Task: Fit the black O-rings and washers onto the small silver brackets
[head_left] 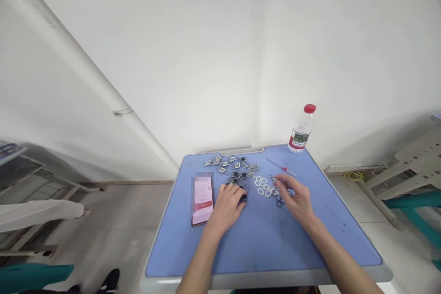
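Observation:
My left hand [225, 209] lies palm down on the blue tabletop [262, 248], its fingertips at a small black-ringed metal part [243, 197]. Whether it grips that part I cannot tell. My right hand [296, 197] hovers with spread fingers above black rubber O-rings [279, 201], beside a cluster of pale flat gaskets [263, 187]. A small metal piece [273, 178] sits at its fingertips. Several grey metal fittings [230, 165] lie scattered towards the back. A red-handled screwdriver [280, 167] lies behind my right hand.
A phone [202, 198] with a blurred pink screen lies left of my left hand. A water bottle [302, 128] with a red cap stands at the far table corner. A beige frame with teal legs [413, 170] stands right; white cloth [34, 215] hangs left.

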Tool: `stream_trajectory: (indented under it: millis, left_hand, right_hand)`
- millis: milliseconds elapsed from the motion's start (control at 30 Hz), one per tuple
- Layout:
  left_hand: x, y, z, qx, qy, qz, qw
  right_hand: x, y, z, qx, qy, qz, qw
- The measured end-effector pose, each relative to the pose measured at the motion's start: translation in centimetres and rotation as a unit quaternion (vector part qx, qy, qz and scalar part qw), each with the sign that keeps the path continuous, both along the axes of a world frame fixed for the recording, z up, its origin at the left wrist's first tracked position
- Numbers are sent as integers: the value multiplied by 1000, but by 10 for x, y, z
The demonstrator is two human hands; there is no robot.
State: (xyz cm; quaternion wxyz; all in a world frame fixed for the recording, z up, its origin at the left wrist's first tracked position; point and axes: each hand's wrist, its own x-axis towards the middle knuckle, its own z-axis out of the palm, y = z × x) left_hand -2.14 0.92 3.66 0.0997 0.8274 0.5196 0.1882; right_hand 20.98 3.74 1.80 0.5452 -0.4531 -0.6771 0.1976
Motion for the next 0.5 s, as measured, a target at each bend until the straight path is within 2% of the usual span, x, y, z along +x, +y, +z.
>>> stream_trajectory:
  millis: [233, 433, 500]
  left_hand:
    - [-1, -4, 5, -71, -42, -21, 996]
    - [0, -5, 8, -17, -47, -52, 997]
    - [1, -5, 8, -22, -30, -69, 997]
  right_hand:
    - [1, -1, 2, 5, -6, -10, 1000]
    - [2, 0, 5, 0, -7, -11, 1000]
    - [2, 0, 6, -5, -8, -13, 1000]
